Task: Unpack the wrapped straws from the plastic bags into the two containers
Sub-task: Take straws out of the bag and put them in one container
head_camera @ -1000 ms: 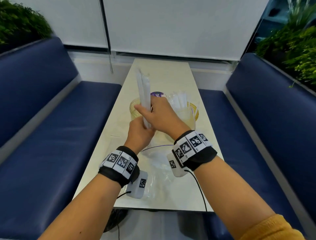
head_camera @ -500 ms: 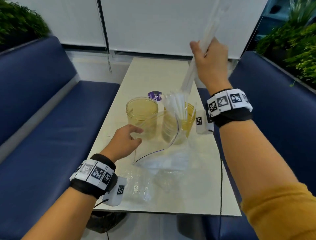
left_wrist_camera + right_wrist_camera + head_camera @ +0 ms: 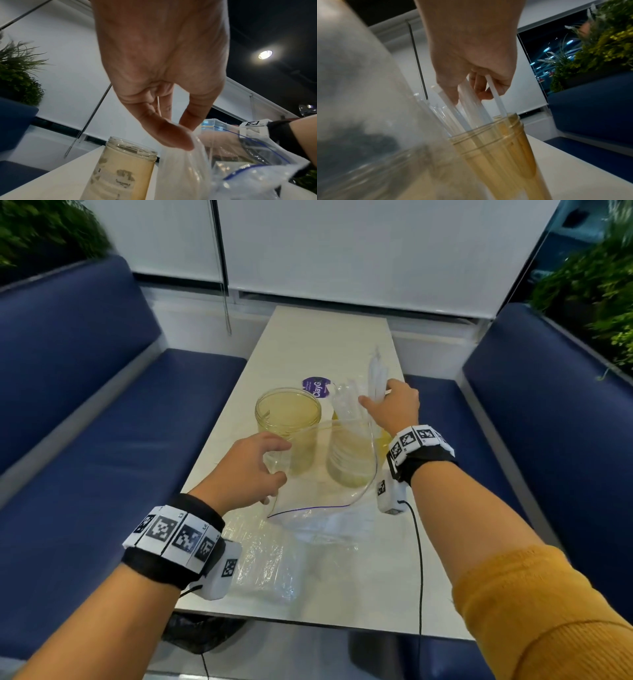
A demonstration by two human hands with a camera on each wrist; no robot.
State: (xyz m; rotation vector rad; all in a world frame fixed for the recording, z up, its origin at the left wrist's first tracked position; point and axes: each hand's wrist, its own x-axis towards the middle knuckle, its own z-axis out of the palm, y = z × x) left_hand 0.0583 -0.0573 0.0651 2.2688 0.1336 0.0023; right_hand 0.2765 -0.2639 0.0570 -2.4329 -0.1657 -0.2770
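change: right hand (image 3: 394, 409), raised a moment ago, now grips straws (image 3: 471, 108) standing in right jar (image 3: 496, 142), centre frame.
left hand (image 3: 253, 467): pinches open bag (image 3: 329, 474).
meaning: bundle nearly delivered.

Three views: one from the head, one from each wrist.
The table (image 3: 329, 344) is seen from above and forward; each hand is viewed closely from below, and the right jar (image 3: 501, 142) is shared with the head view.
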